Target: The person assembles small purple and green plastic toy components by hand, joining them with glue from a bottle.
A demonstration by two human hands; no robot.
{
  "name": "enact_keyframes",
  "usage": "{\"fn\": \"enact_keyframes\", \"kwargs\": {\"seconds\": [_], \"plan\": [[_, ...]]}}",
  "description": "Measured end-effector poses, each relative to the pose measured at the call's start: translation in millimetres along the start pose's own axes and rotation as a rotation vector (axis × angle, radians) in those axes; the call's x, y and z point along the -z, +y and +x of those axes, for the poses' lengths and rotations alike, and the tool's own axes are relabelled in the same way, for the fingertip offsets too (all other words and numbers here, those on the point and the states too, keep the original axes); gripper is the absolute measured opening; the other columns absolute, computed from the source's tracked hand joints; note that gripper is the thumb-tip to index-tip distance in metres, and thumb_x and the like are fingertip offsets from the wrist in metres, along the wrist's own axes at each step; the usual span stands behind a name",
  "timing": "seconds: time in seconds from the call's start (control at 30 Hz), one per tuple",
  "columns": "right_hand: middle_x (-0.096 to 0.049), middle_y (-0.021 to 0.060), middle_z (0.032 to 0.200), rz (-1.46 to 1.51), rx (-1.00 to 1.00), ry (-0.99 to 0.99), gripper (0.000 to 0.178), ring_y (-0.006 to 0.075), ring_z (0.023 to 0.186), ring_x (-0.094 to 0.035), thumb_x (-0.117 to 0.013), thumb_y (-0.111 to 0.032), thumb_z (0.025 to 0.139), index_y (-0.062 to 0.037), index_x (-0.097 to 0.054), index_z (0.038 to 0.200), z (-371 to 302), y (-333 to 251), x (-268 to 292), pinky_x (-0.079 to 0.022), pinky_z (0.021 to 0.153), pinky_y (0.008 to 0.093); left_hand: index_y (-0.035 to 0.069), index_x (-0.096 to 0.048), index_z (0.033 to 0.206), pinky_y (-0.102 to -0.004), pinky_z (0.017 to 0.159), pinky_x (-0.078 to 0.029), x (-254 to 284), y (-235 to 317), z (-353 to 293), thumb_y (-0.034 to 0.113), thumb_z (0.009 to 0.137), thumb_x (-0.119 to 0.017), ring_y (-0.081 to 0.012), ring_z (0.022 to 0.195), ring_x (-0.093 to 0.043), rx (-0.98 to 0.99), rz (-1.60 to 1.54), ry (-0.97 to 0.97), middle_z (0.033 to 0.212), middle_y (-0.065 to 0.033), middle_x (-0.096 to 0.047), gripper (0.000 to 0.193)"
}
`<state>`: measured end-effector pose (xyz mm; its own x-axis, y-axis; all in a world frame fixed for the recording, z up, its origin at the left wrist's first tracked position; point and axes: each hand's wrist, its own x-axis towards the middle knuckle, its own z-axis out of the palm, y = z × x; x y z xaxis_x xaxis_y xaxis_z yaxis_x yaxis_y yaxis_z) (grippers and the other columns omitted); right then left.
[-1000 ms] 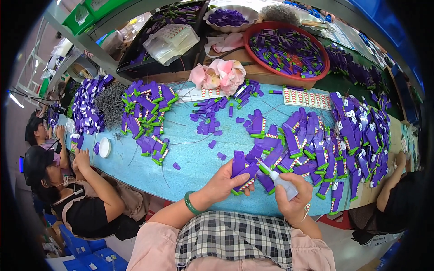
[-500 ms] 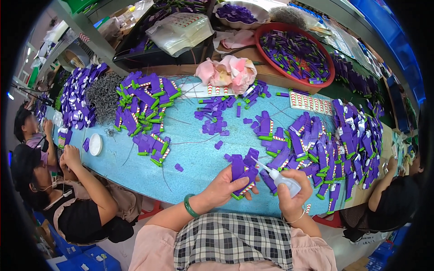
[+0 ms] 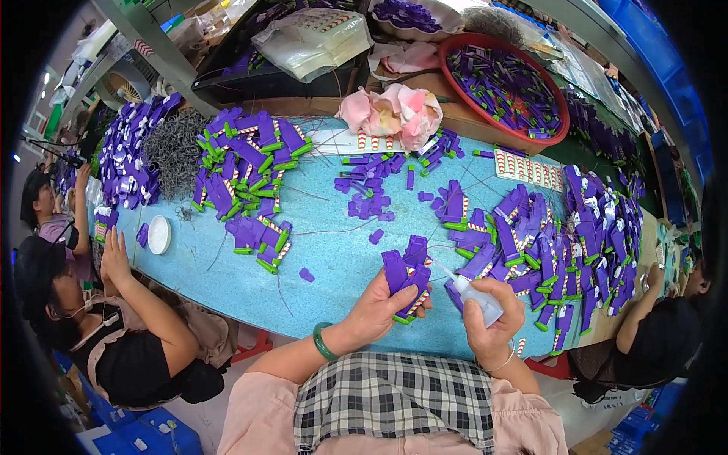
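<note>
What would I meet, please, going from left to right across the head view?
Co-worker's hands, white dish, purple-green pile, left hand holding purple pieces, right hand holding squeeze bottle, another co-worker's hand.

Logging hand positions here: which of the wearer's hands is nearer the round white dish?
Left. The left hand, gripping purple pieces, is right of the white dish and lower in view; the right hand, gripping a bottle, is farther right.
</note>
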<state>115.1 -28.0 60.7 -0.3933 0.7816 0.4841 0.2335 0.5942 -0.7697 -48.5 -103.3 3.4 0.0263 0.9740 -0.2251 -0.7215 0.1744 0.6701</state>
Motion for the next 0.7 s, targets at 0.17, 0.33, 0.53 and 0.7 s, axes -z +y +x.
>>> {"fn": "enact_keyframes", "kwargs": {"seconds": [0.17, 0.33, 0.53, 0.7], "plan": [[-0.063, 0.0099, 0.071, 0.037, -0.053, -0.015, 0.021, 0.0145, 0.053, -0.058, -0.065, -0.004, 0.069, 0.0005, -0.06, 0.089, -1.9, 0.3, -1.2, -0.043, 0.048, 0.025, 0.007, -0.04, 0.122, -0.0295, 0.07, -0.051, 0.1, -0.7, -1.1, 0.011, 0.091, -0.049, -0.0164, 0.088, -0.058, -0.01, 0.015, 0.0, 0.106, -0.0083, -0.054, 0.032], [-0.063, 0.0099, 0.071, 0.032, -0.077, -0.026, 0.02, 0.0139, 0.054, -0.059, -0.065, -0.004, 0.07, 0.0003, -0.06, 0.089, 1.6, -1.1, -2.7, -0.044, 0.048, 0.0249, 0.008, -0.039, 0.123, -0.0302, 0.071, -0.05, 1.9, -1.7, -1.8, 0.012, 0.091, -0.049, -0.0167, 0.088, -0.058, -0.006, 0.016, -0.011, 0.107, -0.0085, -0.054, 0.033], [-0.063, 0.0101, 0.071, 0.053, -0.124, -0.038, 0.02, 0.0137, 0.054, -0.059, -0.065, -0.003, 0.071, 0.0005, -0.06, 0.09, 1.6, -1.7, -2.9, -0.044, 0.049, 0.0246, 0.009, -0.037, 0.124, -0.0304, 0.072, -0.05, 0.9, -3.1, -1.5, 0.013, 0.092, -0.048, -0.016, 0.088, -0.057, -0.021, 0.078, -0.029, 0.105, -0.0079, -0.054, 0.034], [-0.063, 0.0101, 0.072, 0.037, -0.095, -0.023, 0.019, 0.0137, 0.055, -0.059, -0.065, -0.004, 0.071, 0.0012, -0.06, 0.089, -0.2, -0.1, -4.4, -0.044, 0.049, 0.0248, 0.008, -0.031, 0.124, -0.0287, 0.072, -0.049, -0.7, -5.2, -2.0, 0.01, 0.093, -0.045, -0.0127, 0.086, -0.055, -0.052, 0.128, -0.012, 0.099, -0.0057, -0.053, 0.035]]}}
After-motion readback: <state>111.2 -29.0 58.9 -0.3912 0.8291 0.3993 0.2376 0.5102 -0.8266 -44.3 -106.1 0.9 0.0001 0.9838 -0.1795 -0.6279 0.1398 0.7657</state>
